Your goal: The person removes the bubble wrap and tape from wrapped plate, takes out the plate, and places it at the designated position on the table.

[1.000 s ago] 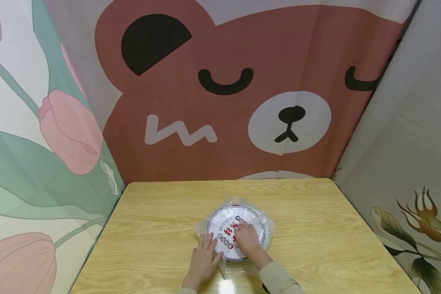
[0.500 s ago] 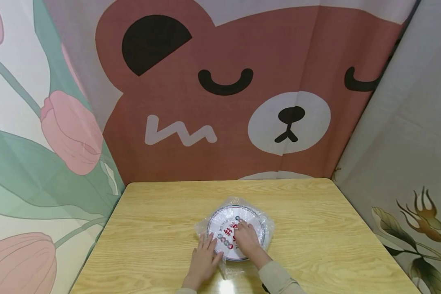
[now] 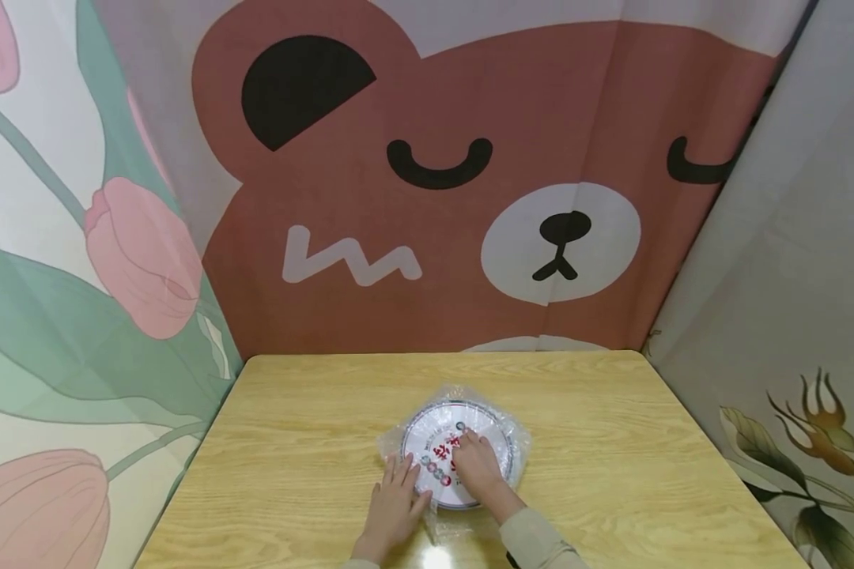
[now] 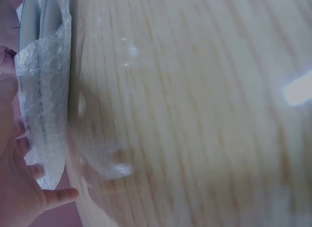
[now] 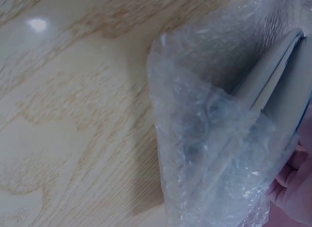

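Observation:
A round white plate [image 3: 418,433] with a dark rim and red printed characters lies face up on the table, in clear bubble wrap [image 3: 523,452]. From the side, the left wrist view shows more than one plate [image 4: 51,17] stacked inside the wrap [image 4: 41,80]. My left hand [image 3: 393,506] has its fingers spread, fingertips resting at the plate's left edge. Over the right part of the plate's face sits my right hand [image 3: 478,468], its fingers curled. In the right wrist view, the wrap [image 5: 195,129] opens around the plates, with curled fingers [image 5: 287,178] beside them.
The pale wood table [image 3: 313,427] reaches back to a hanging cloth [image 3: 356,316] with a bear print. Floral cloths hang along the left [image 3: 142,269] and right [image 3: 761,332] sides.
The head view has tilted very slightly, so the scene sits a little lower. Both hands and the plate keep their places.

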A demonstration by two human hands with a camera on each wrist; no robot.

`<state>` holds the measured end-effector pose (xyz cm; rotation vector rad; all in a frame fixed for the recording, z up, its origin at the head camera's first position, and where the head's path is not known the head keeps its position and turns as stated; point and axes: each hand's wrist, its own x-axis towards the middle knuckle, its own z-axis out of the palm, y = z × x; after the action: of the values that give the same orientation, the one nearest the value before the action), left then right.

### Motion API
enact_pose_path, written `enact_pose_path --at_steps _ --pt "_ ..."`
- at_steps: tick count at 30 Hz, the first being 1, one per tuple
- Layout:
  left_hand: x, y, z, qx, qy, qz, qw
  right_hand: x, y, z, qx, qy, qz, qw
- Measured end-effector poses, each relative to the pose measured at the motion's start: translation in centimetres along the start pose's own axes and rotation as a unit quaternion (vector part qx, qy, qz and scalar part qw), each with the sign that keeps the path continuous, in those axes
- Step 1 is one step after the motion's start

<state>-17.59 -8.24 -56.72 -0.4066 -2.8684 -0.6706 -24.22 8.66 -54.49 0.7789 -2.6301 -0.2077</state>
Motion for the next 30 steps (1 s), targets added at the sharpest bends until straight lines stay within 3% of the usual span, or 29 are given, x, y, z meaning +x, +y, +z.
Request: enact_pose_path --at_steps 30 --pt "-0.08 0.12 -0.09 -0.002 0.002 0.0 1.0 0.07 0.02 -0.55 0.003 0.008 0.008 0.9999"
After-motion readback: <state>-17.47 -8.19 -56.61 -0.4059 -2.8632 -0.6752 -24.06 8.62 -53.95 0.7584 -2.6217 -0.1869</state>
